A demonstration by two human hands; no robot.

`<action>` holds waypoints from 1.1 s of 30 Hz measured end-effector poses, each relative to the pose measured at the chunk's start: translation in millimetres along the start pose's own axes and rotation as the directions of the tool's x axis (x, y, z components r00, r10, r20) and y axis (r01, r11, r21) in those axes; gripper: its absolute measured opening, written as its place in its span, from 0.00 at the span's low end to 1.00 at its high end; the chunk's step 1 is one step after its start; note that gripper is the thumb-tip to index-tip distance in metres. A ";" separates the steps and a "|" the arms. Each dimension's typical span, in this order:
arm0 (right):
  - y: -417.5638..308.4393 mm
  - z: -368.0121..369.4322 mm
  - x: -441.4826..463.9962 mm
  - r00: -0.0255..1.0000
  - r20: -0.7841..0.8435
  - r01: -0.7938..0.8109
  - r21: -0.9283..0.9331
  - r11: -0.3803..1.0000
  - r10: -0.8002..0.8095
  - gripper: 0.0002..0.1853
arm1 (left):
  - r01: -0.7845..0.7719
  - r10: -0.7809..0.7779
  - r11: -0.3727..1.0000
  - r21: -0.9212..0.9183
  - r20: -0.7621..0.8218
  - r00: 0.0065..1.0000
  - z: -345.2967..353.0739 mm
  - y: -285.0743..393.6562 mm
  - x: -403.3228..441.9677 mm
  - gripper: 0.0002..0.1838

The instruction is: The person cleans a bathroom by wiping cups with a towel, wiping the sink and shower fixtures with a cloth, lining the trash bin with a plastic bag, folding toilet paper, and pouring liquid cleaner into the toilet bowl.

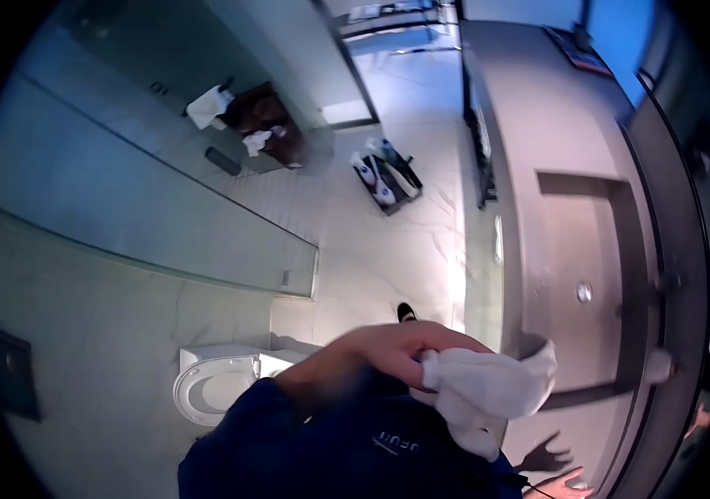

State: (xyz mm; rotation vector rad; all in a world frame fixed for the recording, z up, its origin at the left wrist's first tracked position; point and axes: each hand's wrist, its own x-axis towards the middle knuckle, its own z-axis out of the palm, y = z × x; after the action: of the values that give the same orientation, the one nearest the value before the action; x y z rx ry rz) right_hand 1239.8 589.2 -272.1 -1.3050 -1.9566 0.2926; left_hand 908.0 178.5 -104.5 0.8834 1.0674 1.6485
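My left hand [413, 349] reaches across in front of my body and grips a bunched white cloth [496, 382], which hangs beside the front edge of the grey counter [530, 258]. At the bottom right, my right hand [567, 484] is over the counter with its fingers spread, and its shadow falls on the surface. A small whitish thing shows by its fingers, too unclear to name. The rectangular sink [584, 241] with a round metal drain [584, 292] lies beyond both hands.
A toilet [218, 391] stands at the lower left, below a glass partition [147, 183]. On the floor ahead is a black caddy [387, 179] of bottles. A brown bin or stool [276, 125] with white cloths is farther left. A mirror [687, 274] runs along the right.
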 end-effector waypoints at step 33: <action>-944.1 558.9 -357.0 -0.534 0.543 -0.093 0.725 0.683 -0.648 0.19 | -0.867 -0.142 0.499 0.006 -0.986 -0.089 -609.8 26.5 -335.8 0.23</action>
State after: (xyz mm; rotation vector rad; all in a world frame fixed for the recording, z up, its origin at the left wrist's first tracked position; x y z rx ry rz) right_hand 267.3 -31.2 -294.3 0.8366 -3.0555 2.0386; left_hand 447.3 -296.3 -322.8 -0.9585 0.6191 3.1546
